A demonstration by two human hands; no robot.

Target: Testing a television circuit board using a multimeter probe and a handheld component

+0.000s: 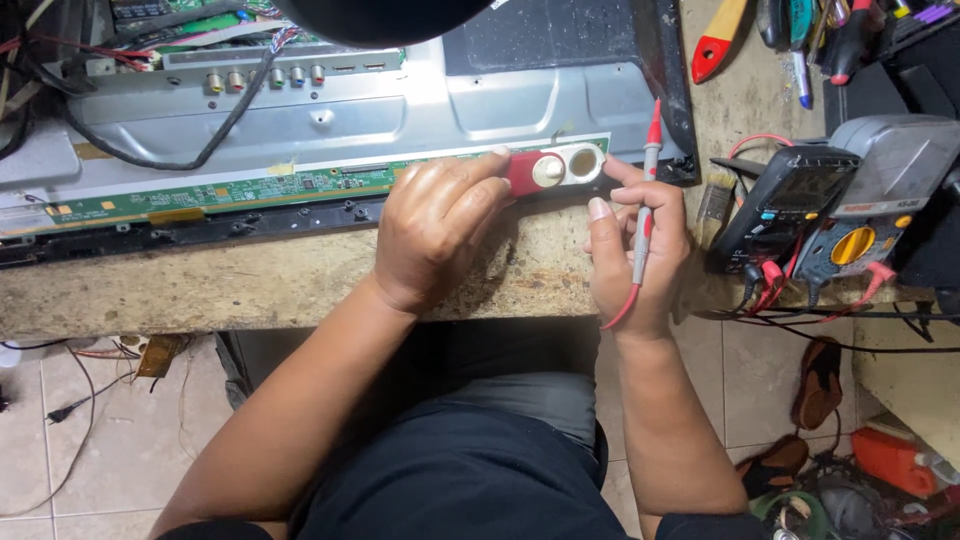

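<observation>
At the far left we see the long green circuit strip [215, 192] running along the lower edge of a grey metal television back panel [330, 115], which lies flat on a worn stone-topped bench [250, 275]. A black cable [150, 160] loops across the panel from the upper left.

Moving in, our left hand [435, 235] curls over a small red and white plastic loupe with two round lenses [552, 168], thumb and fingers closed on its red end, holding it at the right end of the green strip. Just beside it, our right hand [635, 250] pinches a slim red multimeter probe [648, 185] between thumb and fingers, its tip pointing up, close to the loupe's white end.

We judge the step in hand to be probing a point on the strip under magnification. The next move would call for a steady tip placed on a tiny contact without bridging neighbours.

Further right lie a small paintbrush [716, 205], a black digital multimeter [778, 205] and a grey clamp meter with a yellow dial [868, 215].

The exact contact under the loupe is too small to make out, and a dark round shape [385, 20] cuts off the panel's top. The tools at the upper right are partly out of frame.
</observation>
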